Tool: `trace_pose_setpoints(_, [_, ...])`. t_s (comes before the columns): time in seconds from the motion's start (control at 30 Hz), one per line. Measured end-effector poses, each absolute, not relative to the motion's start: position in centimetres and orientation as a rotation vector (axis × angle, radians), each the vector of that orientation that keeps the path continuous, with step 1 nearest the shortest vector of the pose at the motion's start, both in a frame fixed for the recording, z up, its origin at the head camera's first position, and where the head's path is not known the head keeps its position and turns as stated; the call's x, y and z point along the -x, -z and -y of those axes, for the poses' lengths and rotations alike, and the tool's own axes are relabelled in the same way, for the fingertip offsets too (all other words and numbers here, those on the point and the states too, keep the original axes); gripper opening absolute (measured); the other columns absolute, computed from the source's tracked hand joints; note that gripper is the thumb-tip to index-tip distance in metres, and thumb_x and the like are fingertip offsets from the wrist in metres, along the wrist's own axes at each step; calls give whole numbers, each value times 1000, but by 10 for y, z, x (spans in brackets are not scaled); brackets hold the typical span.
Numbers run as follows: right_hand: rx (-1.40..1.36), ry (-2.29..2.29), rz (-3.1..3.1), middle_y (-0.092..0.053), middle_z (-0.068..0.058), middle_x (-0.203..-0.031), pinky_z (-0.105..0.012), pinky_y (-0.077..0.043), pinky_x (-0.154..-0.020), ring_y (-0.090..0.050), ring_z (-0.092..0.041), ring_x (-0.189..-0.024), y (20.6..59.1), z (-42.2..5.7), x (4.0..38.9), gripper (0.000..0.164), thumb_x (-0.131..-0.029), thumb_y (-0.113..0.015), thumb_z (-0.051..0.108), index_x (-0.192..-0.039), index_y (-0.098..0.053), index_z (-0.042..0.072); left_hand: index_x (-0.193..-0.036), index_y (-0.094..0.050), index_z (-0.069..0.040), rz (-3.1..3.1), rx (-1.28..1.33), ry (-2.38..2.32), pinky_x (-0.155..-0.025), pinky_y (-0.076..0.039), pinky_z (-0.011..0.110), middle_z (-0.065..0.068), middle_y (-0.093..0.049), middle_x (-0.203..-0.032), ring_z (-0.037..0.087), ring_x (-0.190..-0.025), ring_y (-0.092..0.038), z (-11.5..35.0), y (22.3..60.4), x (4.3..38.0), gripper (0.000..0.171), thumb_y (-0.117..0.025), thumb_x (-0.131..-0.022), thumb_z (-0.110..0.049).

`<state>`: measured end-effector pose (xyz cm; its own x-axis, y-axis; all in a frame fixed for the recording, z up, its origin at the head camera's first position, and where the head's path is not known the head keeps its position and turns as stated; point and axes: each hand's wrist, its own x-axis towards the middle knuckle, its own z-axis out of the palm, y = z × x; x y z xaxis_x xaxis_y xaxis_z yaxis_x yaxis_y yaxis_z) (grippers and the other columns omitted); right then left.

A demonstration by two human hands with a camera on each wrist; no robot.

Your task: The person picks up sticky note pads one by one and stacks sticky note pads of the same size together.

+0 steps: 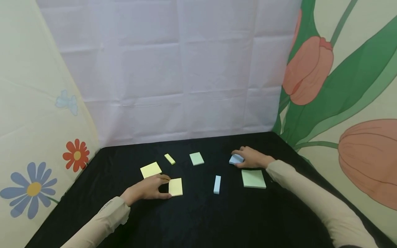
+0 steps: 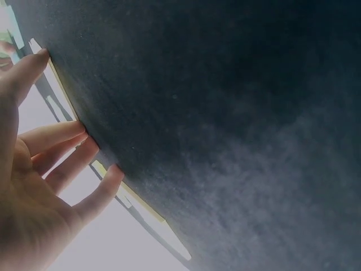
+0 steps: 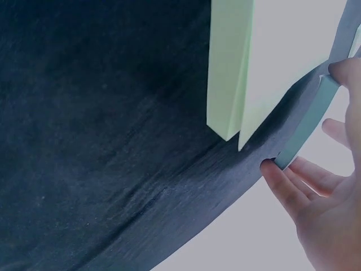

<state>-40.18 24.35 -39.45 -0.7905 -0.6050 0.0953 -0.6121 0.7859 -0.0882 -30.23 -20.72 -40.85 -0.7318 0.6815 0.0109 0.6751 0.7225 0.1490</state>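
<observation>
In the head view my left hand (image 1: 148,187) spans a square yellow sticky note pad (image 1: 176,187), thumb at its near corner and index finger at its far corner. The left wrist view shows the same pad (image 2: 61,84) edge-on between thumb and fingertips. Just beyond this hand lies a second yellow pad (image 1: 151,169), with the little finger close to it. My right hand (image 1: 252,157) pinches a small blue sticky note pad (image 1: 236,158) by two opposite edges. Its thickness (image 3: 307,121) shows between thumb and finger in the right wrist view.
A large green pad (image 1: 253,179) lies right under the right wrist, its top sheet lifting. Between the hands are a narrow blue pad (image 1: 217,184) and a smaller green pad (image 1: 196,158). A narrow yellow pad (image 1: 169,159) lies farther back on the black tablecloth (image 1: 192,220).
</observation>
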Motion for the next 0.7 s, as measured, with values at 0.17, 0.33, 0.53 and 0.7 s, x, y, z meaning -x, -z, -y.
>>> trace_pose_setpoints(0.17, [-993, -167, 2915, -58, -14, -105, -38, -47, -70, -52, -22, -84, 394, -239, 400, 55, -89, -71, 36, -135, -58, 7, -131, -61, 3, -2860, -1111, -225, -99, -45, 46, 13, -56, -135, 30, -123, -54, 208, 408, 302, 64, -69, -91, -47])
trace_pose_setpoints(0.33, [-1022, -177, 2911, -58, -13, -106, -38, -46, -70, -51, -21, -84, 395, -238, 398, 55, -90, -70, 37, -134, -58, 7, -132, -60, 2, -2845, -1091, -226, -99, -45, 46, 12, -55, -137, 30, -124, -53, 208, 408, 302, 66, -68, -91, -48])
trace_pose_setpoints(0.53, [-1056, -173, 2885, -58, -12, -105, -36, -46, -69, -51, -20, -83, 396, -237, 398, 55, -89, -71, 38, -133, -59, 7, -133, -60, 2, -2855, -1089, -221, -100, -44, 46, 12, -55, -138, 30, -126, -52, 208, 408, 302, 66, -67, -91, -48])
trace_pose_setpoints(0.7, [-1062, -183, 2898, -58, -12, -108, -37, -47, -71, -52, -21, -86, 397, -234, 397, 55, -90, -70, 40, -133, -58, 7, -133, -60, 2, -2858, -1083, -218, -100, -44, 46, 13, -55, -138, 31, -125, -52, 207, 406, 301, 65, -68, -91, -47])
